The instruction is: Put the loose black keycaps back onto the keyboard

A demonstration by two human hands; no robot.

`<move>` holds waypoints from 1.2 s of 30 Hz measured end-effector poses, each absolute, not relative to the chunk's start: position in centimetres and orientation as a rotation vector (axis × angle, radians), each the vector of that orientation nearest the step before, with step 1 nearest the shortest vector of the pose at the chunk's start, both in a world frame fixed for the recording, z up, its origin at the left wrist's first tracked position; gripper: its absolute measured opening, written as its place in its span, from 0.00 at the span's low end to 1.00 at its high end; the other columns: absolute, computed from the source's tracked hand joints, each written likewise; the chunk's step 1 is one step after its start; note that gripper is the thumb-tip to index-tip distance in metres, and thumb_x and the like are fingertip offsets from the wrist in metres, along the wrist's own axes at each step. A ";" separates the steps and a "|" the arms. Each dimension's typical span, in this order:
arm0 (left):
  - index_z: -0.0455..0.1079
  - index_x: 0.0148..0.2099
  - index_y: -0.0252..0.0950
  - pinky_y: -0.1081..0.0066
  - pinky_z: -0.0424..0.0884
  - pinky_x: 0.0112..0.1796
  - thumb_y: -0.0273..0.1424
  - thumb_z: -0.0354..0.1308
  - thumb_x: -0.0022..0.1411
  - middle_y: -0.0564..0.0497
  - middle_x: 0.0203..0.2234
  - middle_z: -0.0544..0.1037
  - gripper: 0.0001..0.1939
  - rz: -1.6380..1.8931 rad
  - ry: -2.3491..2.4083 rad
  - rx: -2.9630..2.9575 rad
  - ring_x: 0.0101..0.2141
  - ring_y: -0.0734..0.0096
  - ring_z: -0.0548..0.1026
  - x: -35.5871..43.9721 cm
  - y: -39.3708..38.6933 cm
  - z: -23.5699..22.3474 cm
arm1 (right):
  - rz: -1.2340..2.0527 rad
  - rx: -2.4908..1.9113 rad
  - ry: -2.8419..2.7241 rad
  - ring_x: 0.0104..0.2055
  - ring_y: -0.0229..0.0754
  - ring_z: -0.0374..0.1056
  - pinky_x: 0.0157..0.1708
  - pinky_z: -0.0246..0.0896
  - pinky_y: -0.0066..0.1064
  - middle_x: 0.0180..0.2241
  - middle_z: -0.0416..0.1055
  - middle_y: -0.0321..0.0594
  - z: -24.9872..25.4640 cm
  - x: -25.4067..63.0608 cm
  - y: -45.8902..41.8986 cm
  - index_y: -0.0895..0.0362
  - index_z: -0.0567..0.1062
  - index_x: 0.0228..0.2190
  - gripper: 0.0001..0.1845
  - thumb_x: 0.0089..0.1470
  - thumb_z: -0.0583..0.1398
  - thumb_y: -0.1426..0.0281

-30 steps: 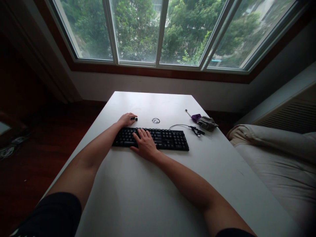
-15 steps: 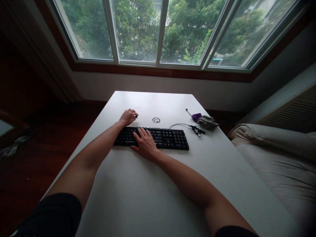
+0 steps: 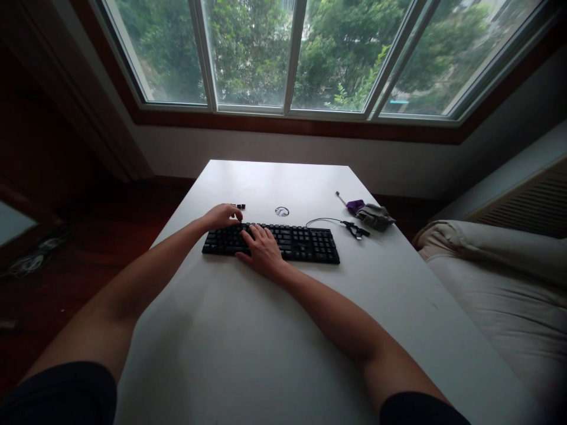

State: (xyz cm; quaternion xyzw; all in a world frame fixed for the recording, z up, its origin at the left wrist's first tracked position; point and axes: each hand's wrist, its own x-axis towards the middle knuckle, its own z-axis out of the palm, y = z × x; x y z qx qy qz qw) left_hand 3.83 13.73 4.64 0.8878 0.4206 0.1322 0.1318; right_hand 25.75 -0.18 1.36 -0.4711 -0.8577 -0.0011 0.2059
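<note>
A black keyboard (image 3: 310, 245) lies across the white table. My left hand (image 3: 224, 216) is over the keyboard's back left edge, its fingers bent down and pinched together at the top row. What is between those fingertips is too small to make out. My right hand (image 3: 264, 251) rests flat on the keyboard's left-middle keys, fingers stretched out and thumb apart. Just behind my left hand, a few small black pieces like keycaps (image 3: 240, 206) sit on the table, partly hidden by the hand. A thin ring-shaped wire piece (image 3: 282, 211) lies behind the keyboard.
The keyboard's cable (image 3: 354, 229) lies bundled to the right, with a USB plug showing. Beyond it are a grey cloth (image 3: 375, 216), a purple cloth (image 3: 355, 206) and a thin stick or brush (image 3: 340, 198). A pale cushioned seat (image 3: 482, 283) stands right of the table (image 3: 248, 354).
My left hand has come back from the small black pieces behind the keyboard to its top row, leaving them on the table. My right hand stays in place on the keys.
</note>
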 end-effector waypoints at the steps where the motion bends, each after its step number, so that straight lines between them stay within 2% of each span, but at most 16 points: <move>1: 0.81 0.41 0.44 0.69 0.71 0.40 0.38 0.61 0.57 0.52 0.36 0.82 0.12 0.384 1.234 2.560 0.36 0.64 0.78 4.1 13.6 4.6 | 0.001 -1.312 -2.386 0.69 0.57 0.49 0.67 0.40 0.51 0.66 0.57 0.54 1.4 25.8 -0.2 0.56 0.65 0.63 0.37 0.61 0.58 0.47; 4: 0.81 0.41 0.44 0.69 0.71 0.39 0.38 0.60 0.56 0.52 0.35 0.82 0.13 0.357 1.260 2.515 0.34 0.65 0.78 4.5 13.5 4.7 | 0.007 -1.309 -2.385 0.69 0.57 0.49 0.67 0.40 0.51 0.66 0.58 0.54 1.4 25.8 -0.2 0.56 0.66 0.63 0.36 0.61 0.58 0.48; 10: 0.81 0.43 0.43 0.73 0.70 0.38 0.37 0.60 0.57 0.54 0.36 0.83 0.13 0.254 1.270 2.517 0.36 0.67 0.78 4.4 13.7 4.8 | 0.005 -1.284 -2.360 0.68 0.57 0.51 0.66 0.42 0.50 0.65 0.59 0.54 1.2 25.8 0.0 0.57 0.67 0.61 0.36 0.61 0.59 0.48; 18: 0.80 0.43 0.42 0.74 0.68 0.37 0.36 0.60 0.58 0.54 0.37 0.82 0.13 0.257 1.328 2.519 0.36 0.69 0.77 4.5 13.3 4.3 | -0.019 -1.328 -2.282 0.58 0.54 0.62 0.59 0.54 0.45 0.55 0.69 0.52 1.8 27.0 1.7 0.57 0.74 0.53 0.28 0.63 0.57 0.49; 28: 0.79 0.41 0.39 0.73 0.67 0.36 0.35 0.62 0.55 0.52 0.36 0.81 0.11 0.214 1.320 2.527 0.35 0.69 0.76 5.0 13.6 4.7 | -0.081 -1.368 -2.271 0.59 0.54 0.60 0.59 0.53 0.46 0.56 0.67 0.53 1.5 27.2 1.4 0.56 0.73 0.54 0.25 0.65 0.56 0.53; 36: 0.77 0.40 0.36 0.73 0.65 0.32 0.37 0.64 0.51 0.52 0.31 0.78 0.15 -0.013 1.185 2.319 0.32 0.69 0.73 5.1 16.9 4.5 | -0.119 -1.360 -2.280 0.59 0.55 0.59 0.60 0.52 0.47 0.57 0.66 0.53 1.4 27.3 1.6 0.57 0.73 0.53 0.24 0.65 0.55 0.54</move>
